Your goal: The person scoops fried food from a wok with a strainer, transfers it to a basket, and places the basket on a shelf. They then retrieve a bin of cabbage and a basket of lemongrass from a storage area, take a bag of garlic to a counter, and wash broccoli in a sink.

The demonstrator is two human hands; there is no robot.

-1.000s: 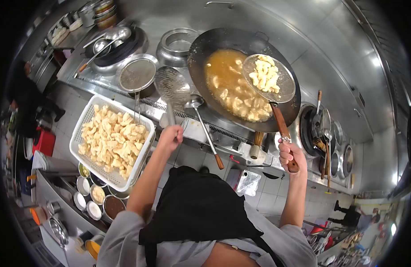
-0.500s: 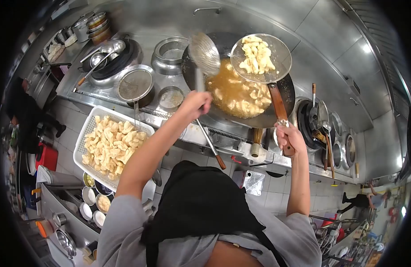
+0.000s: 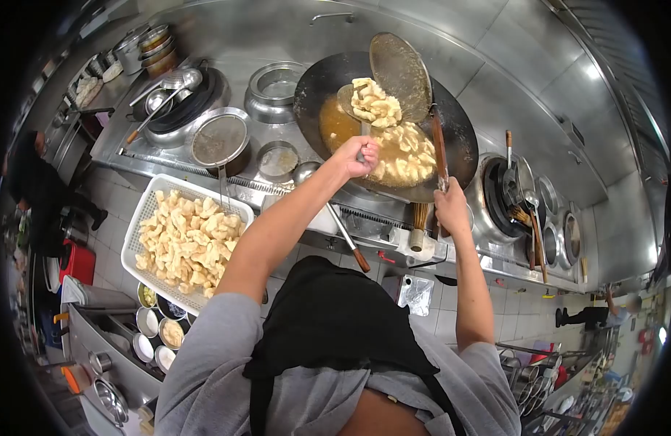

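Over the big black wok (image 3: 463,134), my left hand (image 3: 359,156) is closed round the handle of a perforated skimmer (image 3: 346,100). Pale battered pieces (image 3: 376,105) are heaped on the skimmer, just left of the strainer. My right hand (image 3: 452,207) grips the wooden handle of a round mesh strainer (image 3: 401,73), which is tilted nearly on edge. More pale pieces (image 3: 408,156) float in bubbling brown oil (image 3: 334,127) below.
A white basket (image 3: 128,251) of pale pieces stands at the left. A ladle (image 3: 339,221) lies across the stove's front edge, beside a brush (image 3: 418,229). Other burners with utensils flank the wok. People are at the far left (image 3: 41,174) and far right (image 3: 604,314).
The strainer has tipped from flat to steep and no longer holds pieces. The skimmer has moved right and down and now carries a heap. My right hand has moved left and slightly up.
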